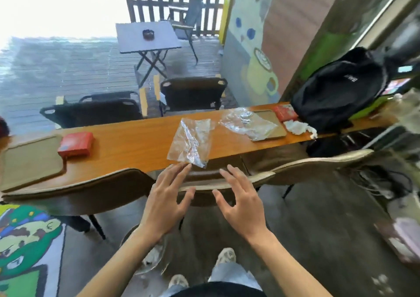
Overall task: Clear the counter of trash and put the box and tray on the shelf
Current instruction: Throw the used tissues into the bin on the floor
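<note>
Where a long wooden counter (141, 135) runs along a window onto a decked terrace, low chairs stand tucked under its near edge and a black backpack (338, 92) sits at its right end. A crumpled clear plastic wrapper (191, 142) lies flat near the front edge at the middle, glinting with creases. A second clear wrapper (245, 122) lies partly over a brown tray (272, 124) further right, with a red box (285, 112) and a wad of white tissue (297, 127) just beside it. Another brown tray (29, 158) sits at the left end with a red box (76, 143) at its corner. Both hands are empty with fingers spread wide: the left hand (166, 203) has its fingertips at the nearer wrapper's corner, and the right hand (241, 203) hovers short of the counter.
</note>
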